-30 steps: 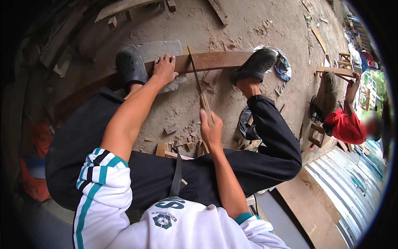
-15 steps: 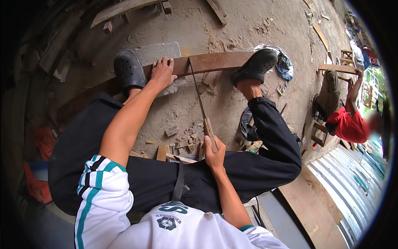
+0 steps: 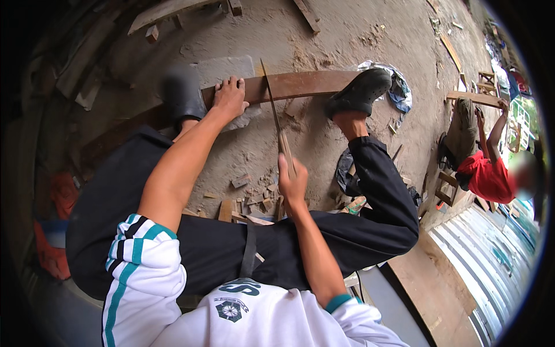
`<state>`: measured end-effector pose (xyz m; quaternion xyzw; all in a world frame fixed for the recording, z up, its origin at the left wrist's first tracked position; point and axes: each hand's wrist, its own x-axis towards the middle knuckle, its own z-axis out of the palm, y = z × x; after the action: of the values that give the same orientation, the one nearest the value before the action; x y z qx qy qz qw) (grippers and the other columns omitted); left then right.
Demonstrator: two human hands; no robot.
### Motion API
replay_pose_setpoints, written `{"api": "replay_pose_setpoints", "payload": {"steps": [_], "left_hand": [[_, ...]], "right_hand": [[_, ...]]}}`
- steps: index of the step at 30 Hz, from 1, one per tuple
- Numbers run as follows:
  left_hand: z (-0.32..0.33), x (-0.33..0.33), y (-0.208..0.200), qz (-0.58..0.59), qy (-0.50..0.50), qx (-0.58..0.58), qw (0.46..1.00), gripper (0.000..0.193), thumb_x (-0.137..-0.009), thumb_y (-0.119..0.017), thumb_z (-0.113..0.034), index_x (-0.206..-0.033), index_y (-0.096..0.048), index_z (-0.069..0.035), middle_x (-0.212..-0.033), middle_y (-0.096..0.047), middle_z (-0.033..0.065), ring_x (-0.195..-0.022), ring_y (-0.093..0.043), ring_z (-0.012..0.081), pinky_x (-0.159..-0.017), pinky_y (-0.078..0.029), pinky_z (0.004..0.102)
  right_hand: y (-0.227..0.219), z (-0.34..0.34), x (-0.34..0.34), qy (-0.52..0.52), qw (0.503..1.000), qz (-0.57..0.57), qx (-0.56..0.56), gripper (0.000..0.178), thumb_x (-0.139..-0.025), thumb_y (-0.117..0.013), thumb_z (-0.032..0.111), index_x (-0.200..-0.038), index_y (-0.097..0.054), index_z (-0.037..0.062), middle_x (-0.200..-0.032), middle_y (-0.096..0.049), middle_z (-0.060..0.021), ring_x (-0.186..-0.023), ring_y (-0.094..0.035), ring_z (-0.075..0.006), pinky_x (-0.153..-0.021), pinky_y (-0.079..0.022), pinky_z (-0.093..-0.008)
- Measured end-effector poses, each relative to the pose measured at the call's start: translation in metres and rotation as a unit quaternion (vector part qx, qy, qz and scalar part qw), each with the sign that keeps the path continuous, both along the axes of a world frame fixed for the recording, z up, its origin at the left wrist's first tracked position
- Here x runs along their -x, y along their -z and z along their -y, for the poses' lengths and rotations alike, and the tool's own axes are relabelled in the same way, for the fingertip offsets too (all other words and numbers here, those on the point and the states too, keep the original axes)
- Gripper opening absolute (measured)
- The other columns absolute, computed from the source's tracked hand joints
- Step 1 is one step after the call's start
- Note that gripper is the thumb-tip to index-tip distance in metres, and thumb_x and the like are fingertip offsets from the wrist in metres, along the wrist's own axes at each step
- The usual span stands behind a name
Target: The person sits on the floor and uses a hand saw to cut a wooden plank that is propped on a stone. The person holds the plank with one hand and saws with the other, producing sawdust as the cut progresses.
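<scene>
A long reddish-brown wooden plank [image 3: 312,85] lies crosswise in front of me, partly over a grey slab [image 3: 225,67]. My left hand [image 3: 231,99] bears down on it, fingers at its far edge and thumb toward its near side. In my right hand [image 3: 293,182] is the wooden handle of a handsaw. The narrow handsaw blade [image 3: 274,107] crosses the plank just right of my left hand, its tip beyond the far edge. How deep the blade sits is unclear. Black clogs on my feet [image 3: 359,92] rest at the plank on both sides.
Wood offcuts [image 3: 254,199] are scattered on the dirt floor near my legs. Crumpled silver sheeting [image 3: 400,92] lies beyond my right foot. A low wooden bench [image 3: 167,14] stands at the far left. Another person in red [image 3: 488,179] holds a board at the right.
My right hand has pushed the saw away from me, so the blade tip now sticks out past the plank's far edge. My left hand stays on the plank.
</scene>
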<state>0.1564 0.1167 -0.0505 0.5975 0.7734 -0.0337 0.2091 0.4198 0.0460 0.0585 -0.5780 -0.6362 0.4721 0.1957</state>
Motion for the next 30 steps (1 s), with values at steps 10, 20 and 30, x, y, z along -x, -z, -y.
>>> {"api": "replay_pose_setpoints", "payload": {"steps": [10, 20, 30], "left_hand": [[0.004, -0.002, -0.003, 0.011, -0.016, 0.014, 1.000, 0.079, -0.084, -0.075, -0.034, -0.144, -0.039, 0.003, -0.135, -0.043, 0.0216, -0.127, -0.044, 0.0394, -0.106, -0.039, 0.0536], [0.025, -0.012, 0.020, -0.007, -0.027, -0.080, 0.996, 0.085, -0.086, -0.072, -0.039, -0.149, -0.030, 0.000, -0.150, -0.032, 0.0187, -0.142, -0.026, 0.0388, -0.114, -0.024, 0.0566], [0.027, -0.007, 0.027, 0.001, 0.009, -0.119, 0.993, 0.078, -0.086, -0.071, -0.040, -0.147, -0.037, -0.006, -0.148, -0.035, 0.0167, -0.141, -0.028, 0.0348, -0.114, -0.024, 0.0571]], "right_hand": [[-0.027, 0.026, -0.028, 0.001, 1.000, 0.007, 0.019, 0.026, -0.094, -0.065, 0.020, -0.078, -0.064, -0.0010, -0.057, -0.053, -0.0135, -0.052, -0.050, -0.0151, -0.053, -0.043, -0.0349], [-0.003, -0.023, 0.001, 0.005, 0.999, -0.016, 0.029, 0.038, -0.095, -0.065, 0.028, -0.071, -0.056, -0.0009, -0.055, -0.049, -0.0103, -0.053, -0.041, -0.0146, -0.053, -0.039, -0.0353], [-0.021, -0.029, 0.012, -0.003, 1.000, -0.003, 0.019, 0.038, -0.093, -0.066, 0.030, -0.074, -0.058, -0.0011, -0.058, -0.052, -0.0116, -0.054, -0.045, -0.0170, -0.055, -0.041, -0.0362]]}}
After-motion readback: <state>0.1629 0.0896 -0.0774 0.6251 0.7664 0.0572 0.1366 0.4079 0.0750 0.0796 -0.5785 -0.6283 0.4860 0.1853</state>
